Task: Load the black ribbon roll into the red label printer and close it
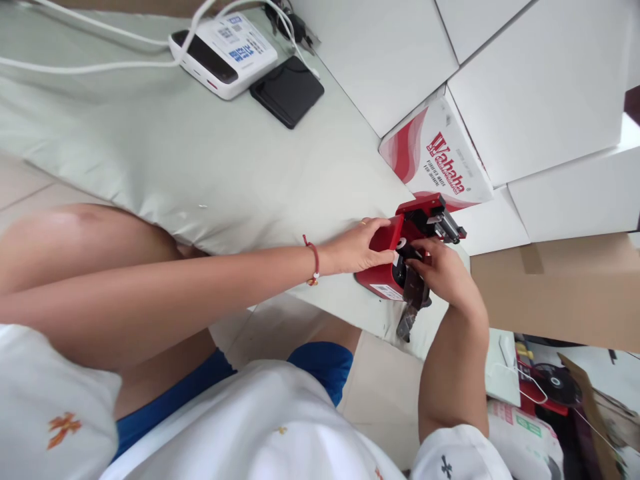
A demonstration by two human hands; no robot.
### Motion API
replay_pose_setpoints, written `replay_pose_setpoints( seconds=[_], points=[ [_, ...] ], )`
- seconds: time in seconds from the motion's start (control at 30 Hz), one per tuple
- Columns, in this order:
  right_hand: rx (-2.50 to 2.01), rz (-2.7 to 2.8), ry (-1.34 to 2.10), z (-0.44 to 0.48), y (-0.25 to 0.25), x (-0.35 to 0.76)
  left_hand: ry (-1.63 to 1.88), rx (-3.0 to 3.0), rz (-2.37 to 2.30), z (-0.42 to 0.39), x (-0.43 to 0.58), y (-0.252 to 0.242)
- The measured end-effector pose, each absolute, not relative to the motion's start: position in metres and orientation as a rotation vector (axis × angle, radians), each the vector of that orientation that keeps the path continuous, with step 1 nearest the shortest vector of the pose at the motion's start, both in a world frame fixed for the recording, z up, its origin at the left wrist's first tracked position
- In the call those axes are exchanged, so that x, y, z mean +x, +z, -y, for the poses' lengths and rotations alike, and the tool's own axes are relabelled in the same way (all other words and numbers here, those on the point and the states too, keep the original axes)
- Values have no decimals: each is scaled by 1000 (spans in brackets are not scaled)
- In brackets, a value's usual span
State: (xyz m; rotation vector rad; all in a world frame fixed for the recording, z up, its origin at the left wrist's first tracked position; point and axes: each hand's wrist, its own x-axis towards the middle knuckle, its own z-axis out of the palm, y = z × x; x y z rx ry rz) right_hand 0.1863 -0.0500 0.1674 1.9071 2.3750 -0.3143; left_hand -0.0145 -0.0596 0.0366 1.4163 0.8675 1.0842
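Observation:
A small red machine (373, 280), which looks like a label printer, stands on the pale covered surface with its lid (417, 203) swung up. My left hand (357, 247) grips the near wall of its red casing, thumb and fingers spread around the edge. Inside the opening lies a dark roll with a white core (403, 245). My right hand (445, 267) reaches in from the other side, its fingers closed on this roll; the fingertips are partly hidden. Dark, shiny ribbon film (407, 323) hangs crumpled from the machine's side below my right hand.
A Wahaha carton (435, 157) stands behind the machine, among white boxes (540, 87) and a brown carton (555, 287). A white power bank (255, 50) with white cables, a black phone (289, 92) and keys (297, 27) lie at the far left. My knees are below the surface's edge.

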Motion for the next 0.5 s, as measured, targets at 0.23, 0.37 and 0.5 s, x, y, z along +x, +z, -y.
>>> replay_pose_setpoints(
  seconds=[0.23,0.37,0.5],
  points=[
    [2708,-2411,-780,125,205,268,1040,1391,-899,61,-15,37],
    [2713,-2103,-959,142,184,306,1012,1382,-924,61,-15,38],
    [2424,-2038,-1046,134,141,293,1050,1384,-916,61,-13,36]
  ],
)
